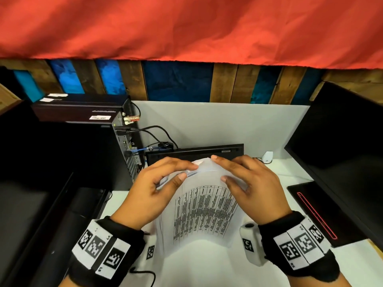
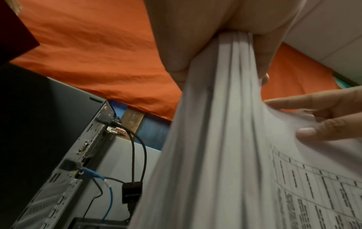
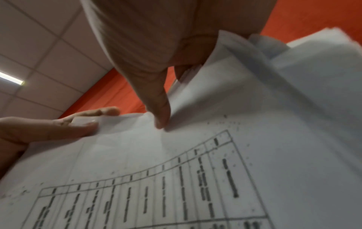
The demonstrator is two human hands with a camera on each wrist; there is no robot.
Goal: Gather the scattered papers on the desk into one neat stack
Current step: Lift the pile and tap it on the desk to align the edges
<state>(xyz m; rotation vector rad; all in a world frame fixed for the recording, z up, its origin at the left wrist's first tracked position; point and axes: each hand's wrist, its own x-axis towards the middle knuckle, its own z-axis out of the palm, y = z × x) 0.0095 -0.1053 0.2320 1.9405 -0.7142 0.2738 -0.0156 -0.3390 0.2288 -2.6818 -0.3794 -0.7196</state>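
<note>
Both hands hold the papers (image 1: 204,212) upright above the surface (image 1: 207,270).

Your left hand (image 1: 153,191) pinches the sheaf's top edge between thumb and fingers; your right hand (image 1: 248,183) lies along the same edge, thumb on the printed front sheet, fingers behind. The sheets bow toward you over the surface's near middle, in front of the black keyboard (image 1: 194,153) propped toward the far edge.

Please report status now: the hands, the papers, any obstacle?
Left hand and right hand both grip papers at top edge. Sheets upright on desk, uneven. Keyboard close behind.
</note>
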